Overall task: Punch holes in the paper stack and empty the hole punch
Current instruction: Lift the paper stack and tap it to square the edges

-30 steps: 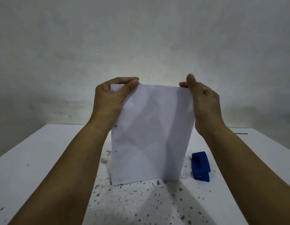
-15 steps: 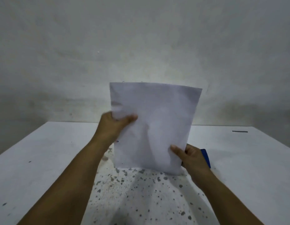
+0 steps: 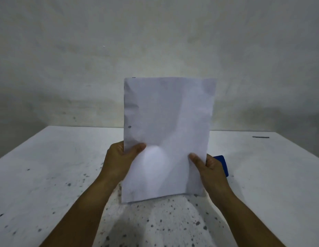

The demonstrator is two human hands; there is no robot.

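Observation:
A white paper stack (image 3: 168, 122) stands upright in front of me, held above the table. My left hand (image 3: 122, 160) pinches its left edge low down, thumb on the front. My right hand (image 3: 207, 168) grips its right edge near the bottom, thumb on the front too. One punched hole shows near the stack's left edge. The blue hole punch (image 3: 222, 164) lies on the table behind my right hand, mostly hidden by the hand and the paper.
The white table (image 3: 48, 166) is speckled with small dark paper dots in front of me. A short dark strip (image 3: 260, 137) lies at the far right. A grey wall rises behind the table's far edge.
Both hands have slid from the paper's top corners down to its lower edges. The stack now rises higher above my hands and covers more of the hole punch.

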